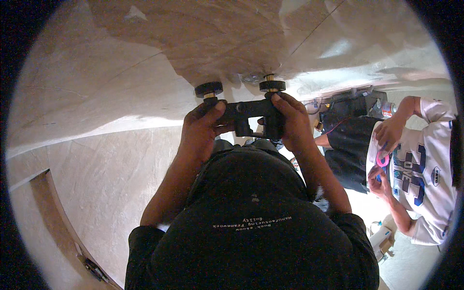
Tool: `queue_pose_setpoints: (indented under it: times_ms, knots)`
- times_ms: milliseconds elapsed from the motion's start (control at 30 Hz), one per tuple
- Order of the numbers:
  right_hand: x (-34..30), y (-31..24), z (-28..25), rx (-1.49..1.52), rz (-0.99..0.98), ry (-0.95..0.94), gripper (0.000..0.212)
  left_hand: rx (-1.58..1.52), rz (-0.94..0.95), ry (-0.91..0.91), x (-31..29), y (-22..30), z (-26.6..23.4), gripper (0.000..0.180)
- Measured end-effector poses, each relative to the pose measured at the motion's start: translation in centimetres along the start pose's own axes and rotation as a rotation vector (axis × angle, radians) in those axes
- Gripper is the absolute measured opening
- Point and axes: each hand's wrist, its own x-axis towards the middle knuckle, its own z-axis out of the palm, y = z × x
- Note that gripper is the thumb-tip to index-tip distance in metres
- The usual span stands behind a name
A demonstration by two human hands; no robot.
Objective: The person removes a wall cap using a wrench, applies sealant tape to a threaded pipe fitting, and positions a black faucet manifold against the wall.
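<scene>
Both my hands hold a black mixer tap [244,110] up against the tiled wall. My left hand [199,129] is closed on its left end, with the thumb on top by the joint. Around the right end my right hand [296,122] is closed, thumb pressed near the brass fitting. Two round black cover discs, a left one [209,89] and a right one [272,86], sit between the tap and the wall. Brass thread shows below the left disc and on the wall side of the right disc. Whether the joints are engaged, I cannot tell.
At the right, a co-worker in a white shirt holds a pink ring [383,160]. A black bag of tools and cables [348,112] lies beyond. A pale wall [121,174] rises at left, with a brown panel edge [55,203]. A white object [381,239] stands lower right.
</scene>
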Motion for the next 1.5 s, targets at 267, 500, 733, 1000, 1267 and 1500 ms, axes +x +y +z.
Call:
queue_pose_setpoints:
  times_ms: [267, 500, 733, 1000, 1267, 1500]
  knots:
    - [1.0, -0.6, 0.2, -0.078, 0.002, -0.003, 0.042, -0.122, 0.055, -0.103, 0.3, -2.5, -0.7, 0.051]
    - [2.1, -0.2, -0.9, 0.074, 0.034, -0.024, 0.035, -0.240, 0.047, -0.227, 0.9, -3.6, 0.2, 0.053]
    - [1.7, -1.3, -0.2, -0.211, -0.043, 0.048, 0.030, -0.193, 0.086, -0.274, 0.6, -3.3, 0.0, 0.054]
    - [1.7, -1.7, 0.2, -0.118, -0.003, 0.052, 0.032, -0.218, 0.083, -0.295, 0.7, -3.2, 0.0, 0.055]
    - [2.3, -1.6, -0.6, 0.005, 0.055, -0.070, 0.036, -0.216, 0.081, -0.293, 1.3, -3.8, -0.3, 0.055]
    - [2.7, -1.8, -1.3, -0.072, 0.019, -0.037, 0.037, -0.212, 0.082, -0.316, 1.6, -3.7, 0.5, 0.056]
